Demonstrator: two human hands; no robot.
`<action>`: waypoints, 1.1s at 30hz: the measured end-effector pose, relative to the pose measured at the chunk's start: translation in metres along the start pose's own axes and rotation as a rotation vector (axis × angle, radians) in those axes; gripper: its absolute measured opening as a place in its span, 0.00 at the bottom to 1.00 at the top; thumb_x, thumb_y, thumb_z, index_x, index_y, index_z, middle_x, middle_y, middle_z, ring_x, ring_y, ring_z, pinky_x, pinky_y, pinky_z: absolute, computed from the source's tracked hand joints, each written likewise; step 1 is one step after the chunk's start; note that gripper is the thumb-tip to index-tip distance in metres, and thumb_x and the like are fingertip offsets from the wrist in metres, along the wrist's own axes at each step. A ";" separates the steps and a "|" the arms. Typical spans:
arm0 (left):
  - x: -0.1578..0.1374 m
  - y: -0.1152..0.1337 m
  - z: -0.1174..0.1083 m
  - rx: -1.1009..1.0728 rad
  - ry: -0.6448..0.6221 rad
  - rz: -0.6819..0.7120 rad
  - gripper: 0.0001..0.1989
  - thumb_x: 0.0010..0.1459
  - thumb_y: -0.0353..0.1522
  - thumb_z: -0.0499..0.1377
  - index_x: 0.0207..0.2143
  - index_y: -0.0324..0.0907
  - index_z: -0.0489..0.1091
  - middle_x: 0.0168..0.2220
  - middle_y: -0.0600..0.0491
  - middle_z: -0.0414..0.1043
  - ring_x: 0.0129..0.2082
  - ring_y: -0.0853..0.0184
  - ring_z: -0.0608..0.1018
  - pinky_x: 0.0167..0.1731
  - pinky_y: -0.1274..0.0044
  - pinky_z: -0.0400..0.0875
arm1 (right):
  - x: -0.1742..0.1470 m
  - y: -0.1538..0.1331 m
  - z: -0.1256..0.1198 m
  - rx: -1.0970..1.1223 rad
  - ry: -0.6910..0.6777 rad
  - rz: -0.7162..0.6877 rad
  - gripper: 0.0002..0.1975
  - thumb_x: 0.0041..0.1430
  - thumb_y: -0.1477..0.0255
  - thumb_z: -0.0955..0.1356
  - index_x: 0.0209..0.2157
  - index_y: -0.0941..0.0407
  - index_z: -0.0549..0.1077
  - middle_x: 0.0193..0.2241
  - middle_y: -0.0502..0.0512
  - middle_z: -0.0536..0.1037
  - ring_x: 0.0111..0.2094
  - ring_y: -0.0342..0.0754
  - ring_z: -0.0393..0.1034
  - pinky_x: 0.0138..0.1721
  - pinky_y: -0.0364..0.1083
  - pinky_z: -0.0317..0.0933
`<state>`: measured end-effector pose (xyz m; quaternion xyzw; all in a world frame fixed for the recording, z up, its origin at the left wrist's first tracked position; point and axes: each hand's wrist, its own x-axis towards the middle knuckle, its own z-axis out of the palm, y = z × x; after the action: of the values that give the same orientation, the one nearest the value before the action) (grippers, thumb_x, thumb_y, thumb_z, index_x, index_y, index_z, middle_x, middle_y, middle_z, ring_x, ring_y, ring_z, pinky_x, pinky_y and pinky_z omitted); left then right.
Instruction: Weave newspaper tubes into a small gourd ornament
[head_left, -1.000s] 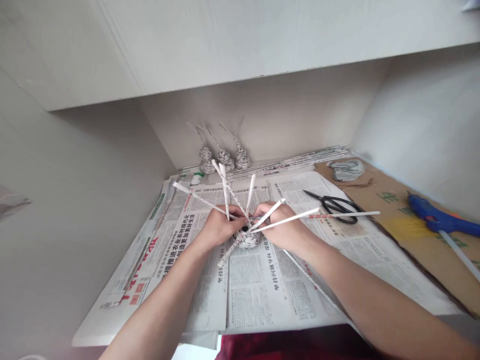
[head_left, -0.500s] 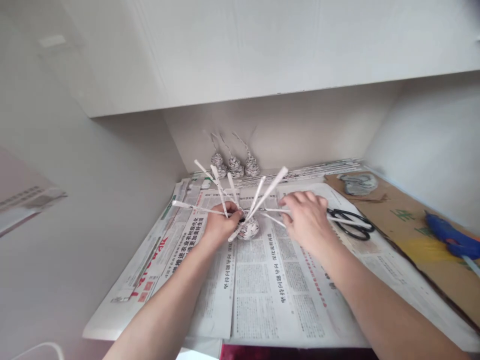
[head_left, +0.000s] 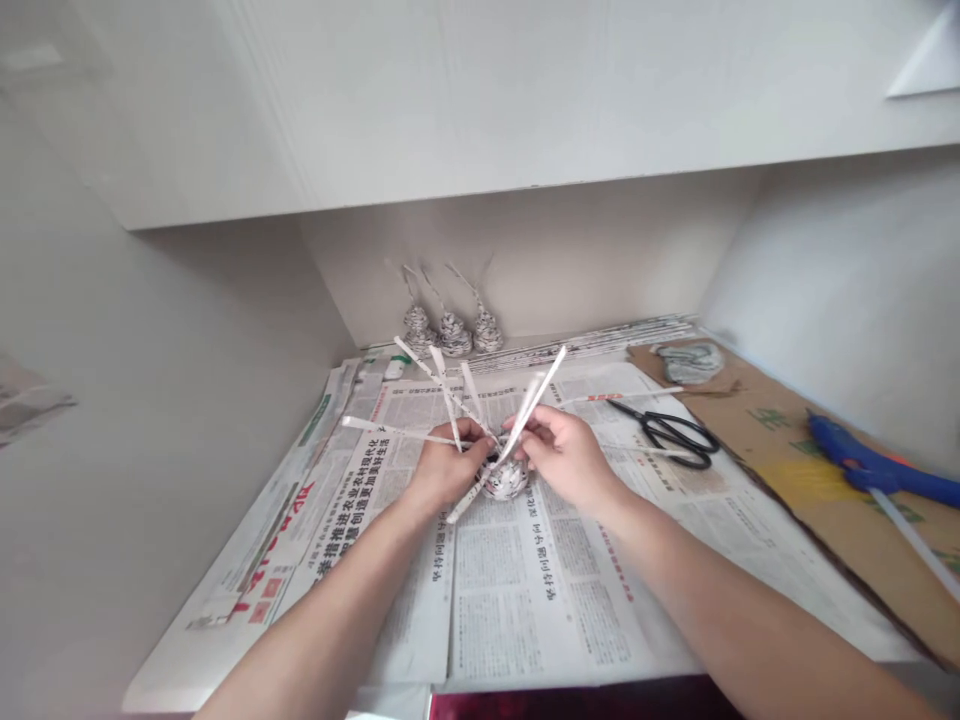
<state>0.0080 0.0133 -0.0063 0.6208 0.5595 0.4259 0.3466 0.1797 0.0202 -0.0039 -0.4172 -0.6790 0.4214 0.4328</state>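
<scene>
A small round piece woven from rolled newspaper point(head_left: 508, 481) sits on the newspaper sheets, with several white paper strips point(head_left: 425, 368) fanning out from its top. My left hand point(head_left: 452, 462) is closed on its left side, thumb at the rim and fingers among the strips. On the other side, my right hand point(head_left: 559, 450) pinches a paper strip point(head_left: 541, 394) close to where it leaves the weave. Other strips pass behind the right hand and stick out to its right. The fingertips partly hide the top of the piece.
Three finished-looking woven gourds point(head_left: 452, 334) stand at the back wall beside a bundle of paper rods point(head_left: 585, 343). To the right lie black scissors point(head_left: 679, 437), cardboard point(head_left: 772, 420), a blue glue gun point(head_left: 862, 458) and a greyish coil point(head_left: 690, 362). A white cabinet point(head_left: 480, 110) overhangs the table.
My right hand has moved left, from the outer strips in to the rim of the woven piece, and now pinches there. My left hand keeps its hold. The view has shifted slightly.
</scene>
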 end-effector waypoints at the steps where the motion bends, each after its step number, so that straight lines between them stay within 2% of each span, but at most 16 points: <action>1: -0.001 0.001 0.001 0.001 -0.009 0.001 0.07 0.50 0.34 0.59 0.26 0.39 0.72 0.25 0.53 0.74 0.26 0.66 0.75 0.28 0.77 0.67 | 0.001 0.001 0.000 0.065 -0.024 0.030 0.08 0.56 0.72 0.65 0.38 0.55 0.73 0.29 0.52 0.77 0.28 0.46 0.73 0.28 0.43 0.66; 4: -0.003 0.003 0.002 0.017 -0.023 -0.005 0.05 0.49 0.31 0.59 0.27 0.39 0.73 0.26 0.53 0.76 0.28 0.65 0.76 0.29 0.76 0.68 | 0.002 0.000 0.000 0.116 -0.072 0.048 0.11 0.52 0.68 0.70 0.39 0.56 0.74 0.30 0.52 0.78 0.31 0.46 0.73 0.32 0.44 0.66; 8: -0.004 0.003 0.004 -0.015 -0.036 0.031 0.04 0.49 0.30 0.60 0.28 0.40 0.73 0.26 0.53 0.76 0.28 0.65 0.76 0.29 0.77 0.68 | -0.001 -0.004 0.001 -0.013 -0.111 -0.011 0.11 0.49 0.67 0.71 0.36 0.56 0.75 0.28 0.51 0.77 0.29 0.45 0.70 0.32 0.43 0.63; 12: -0.004 0.004 0.006 -0.015 -0.002 -0.003 0.05 0.48 0.32 0.61 0.26 0.39 0.73 0.25 0.53 0.75 0.26 0.67 0.75 0.28 0.77 0.68 | -0.002 -0.001 0.004 -0.107 -0.007 -0.058 0.05 0.52 0.70 0.68 0.32 0.55 0.71 0.26 0.49 0.75 0.27 0.44 0.69 0.30 0.42 0.63; 16: -0.004 0.004 0.009 -0.006 0.046 -0.026 0.07 0.49 0.35 0.61 0.25 0.40 0.72 0.24 0.54 0.74 0.25 0.68 0.74 0.27 0.78 0.66 | -0.002 0.005 0.006 -0.106 0.088 0.041 0.05 0.53 0.72 0.65 0.34 0.55 0.70 0.25 0.50 0.74 0.24 0.44 0.68 0.25 0.42 0.61; 21: -0.007 0.002 0.014 -0.039 0.106 -0.004 0.07 0.50 0.35 0.61 0.26 0.39 0.72 0.25 0.54 0.74 0.26 0.68 0.74 0.29 0.78 0.67 | 0.001 0.009 0.005 -0.166 0.126 0.093 0.05 0.51 0.70 0.67 0.31 0.55 0.72 0.24 0.50 0.76 0.24 0.45 0.69 0.25 0.42 0.61; 24: -0.006 0.000 0.018 -0.076 0.125 -0.001 0.08 0.51 0.35 0.60 0.27 0.39 0.71 0.25 0.54 0.73 0.26 0.68 0.73 0.29 0.78 0.66 | 0.004 0.013 0.006 -0.110 0.120 0.166 0.06 0.51 0.68 0.67 0.30 0.56 0.73 0.24 0.51 0.76 0.24 0.46 0.70 0.26 0.42 0.61; 27: -0.005 -0.003 0.019 -0.089 0.121 0.013 0.08 0.52 0.35 0.59 0.28 0.38 0.71 0.25 0.53 0.73 0.26 0.69 0.73 0.29 0.79 0.66 | 0.006 0.017 0.009 0.001 0.178 0.199 0.07 0.49 0.67 0.69 0.30 0.56 0.73 0.24 0.51 0.76 0.26 0.47 0.71 0.28 0.43 0.63; 30: -0.004 -0.003 0.018 -0.092 0.100 0.021 0.07 0.51 0.34 0.60 0.28 0.38 0.71 0.26 0.53 0.73 0.26 0.69 0.73 0.29 0.79 0.66 | 0.006 0.017 0.012 0.196 0.201 0.159 0.10 0.47 0.70 0.70 0.34 0.56 0.72 0.26 0.50 0.76 0.29 0.47 0.72 0.31 0.43 0.65; 33: -0.003 -0.002 0.017 -0.088 0.096 0.028 0.06 0.51 0.33 0.60 0.29 0.38 0.72 0.26 0.53 0.73 0.27 0.69 0.73 0.30 0.79 0.66 | 0.005 0.015 0.014 0.259 0.182 0.105 0.09 0.48 0.72 0.69 0.34 0.56 0.72 0.27 0.50 0.74 0.29 0.46 0.71 0.31 0.43 0.65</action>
<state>0.0223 0.0114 -0.0152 0.5915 0.5475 0.4842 0.3406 0.1681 0.0263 -0.0209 -0.4292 -0.5542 0.4878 0.5203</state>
